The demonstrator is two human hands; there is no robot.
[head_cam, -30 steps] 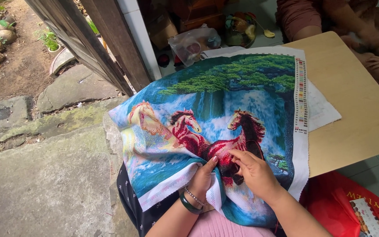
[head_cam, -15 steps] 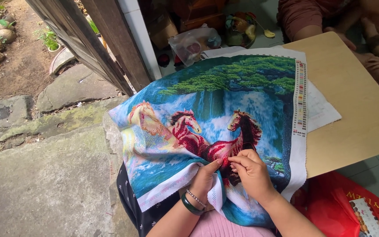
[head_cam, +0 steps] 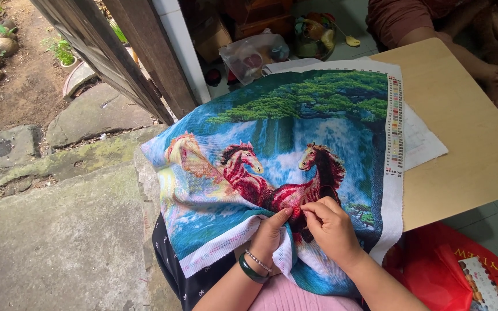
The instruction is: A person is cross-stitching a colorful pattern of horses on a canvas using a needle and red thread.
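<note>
Two hands meet at the lower edge of a large cross-stitch canvas (head_cam: 295, 155) showing red and pale horses before a waterfall and a green tree, which drapes from a pale wooden table (head_cam: 468, 144) down across my lap. My left hand (head_cam: 269, 233), wearing a green bangle and a beaded bracelet, pinches up a fold of the cloth just below the red horses. My right hand (head_cam: 332, 227) sits touching that fold, its fingertips (head_cam: 309, 208) closed together as if on a needle or thread; I cannot make out either one. From here I judge the chief risk to be a pricked left thumb, since it presses the cloth right beside the working fingertips. A stitch could also catch both layers of the bunched fold. The canvas hangs free left of the table, over stone paving (head_cam: 47, 230), so a slack grip could let it slide off my lap. Beyond the far right of the canvas another person's arm (head_cam: 474, 63) rests on the table, and a red bag (head_cam: 445, 270) lies below the canvas's right corner
</note>
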